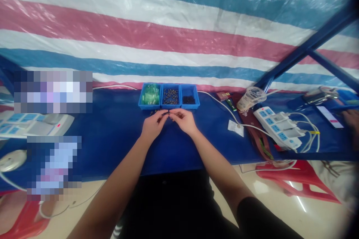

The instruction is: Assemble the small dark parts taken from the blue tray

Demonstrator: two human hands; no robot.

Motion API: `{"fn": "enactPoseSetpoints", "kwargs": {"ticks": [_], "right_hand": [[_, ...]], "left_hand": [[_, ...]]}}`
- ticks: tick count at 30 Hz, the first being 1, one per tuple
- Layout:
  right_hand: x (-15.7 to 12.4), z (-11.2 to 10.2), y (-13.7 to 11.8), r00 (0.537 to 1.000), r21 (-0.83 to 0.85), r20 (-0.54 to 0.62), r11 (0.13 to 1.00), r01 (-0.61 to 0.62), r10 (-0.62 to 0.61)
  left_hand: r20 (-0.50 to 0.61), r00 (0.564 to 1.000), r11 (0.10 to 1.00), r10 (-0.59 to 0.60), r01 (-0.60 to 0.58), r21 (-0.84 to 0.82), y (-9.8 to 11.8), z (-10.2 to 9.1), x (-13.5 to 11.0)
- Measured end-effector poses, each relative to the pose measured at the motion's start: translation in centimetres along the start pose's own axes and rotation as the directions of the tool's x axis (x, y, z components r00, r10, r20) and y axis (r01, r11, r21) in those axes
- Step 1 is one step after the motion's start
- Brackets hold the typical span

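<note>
My left hand and my right hand meet fingertip to fingertip over the blue table, just in front of three small blue bins. Both pinch a tiny dark part between them; its shape is too small to make out. The left bin holds green pieces, the middle bin holds dark brownish parts, and the right bin holds small black bits.
A white power strip with plugs and cables lies at the right, beside a tipped clear plastic cup. Another power strip sits at the left. Red plastic stools stand below the table. Another person's hand shows at the far right edge.
</note>
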State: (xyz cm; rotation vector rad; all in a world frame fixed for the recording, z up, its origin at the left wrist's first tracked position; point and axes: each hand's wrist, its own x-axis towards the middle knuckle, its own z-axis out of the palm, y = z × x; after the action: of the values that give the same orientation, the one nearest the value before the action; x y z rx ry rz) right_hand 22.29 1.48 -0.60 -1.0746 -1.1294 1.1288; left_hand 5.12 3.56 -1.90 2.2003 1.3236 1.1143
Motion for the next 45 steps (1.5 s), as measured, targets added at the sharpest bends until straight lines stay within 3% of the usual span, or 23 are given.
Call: {"fn": "enactPoseSetpoints", "kwargs": {"ticks": [9,14,21,34,45], "right_hand": [[-0.06,0.13,-0.13,1.0,0.018,0.011,1.0,-0.018,0.018],[-0.11,0.14,-0.29,0.999,0.012,0.01,0.999,-0.032,0.032],[0.01,0.01,-0.2,0.999,-0.024,-0.03,0.999,-0.021,0.021],[-0.26,0.23,-0.25,1.0,-0.034,-0.001,0.999,-0.011,0.011],[-0.07,0.02,-0.33,0.999,-0.012,0.009,0.999,-0.044,0.045]], "left_hand": [[-0.026,0.999,0.999,0.044,-0.044,0.007,-0.04,-0.15,0.13],[0.01,1.0,1.0,0.027,-0.028,0.015,0.04,-0.27,0.15],[-0.043,0.999,1.0,0.008,-0.007,0.018,0.27,0.0,0.05],[-0.001,1.0,1.0,0.012,-0.012,-0.006,0.15,-0.24,0.18],[-0.032,0.999,1.0,-0.022,0.022,-0.011,0.11,-0.08,0.04]]}}
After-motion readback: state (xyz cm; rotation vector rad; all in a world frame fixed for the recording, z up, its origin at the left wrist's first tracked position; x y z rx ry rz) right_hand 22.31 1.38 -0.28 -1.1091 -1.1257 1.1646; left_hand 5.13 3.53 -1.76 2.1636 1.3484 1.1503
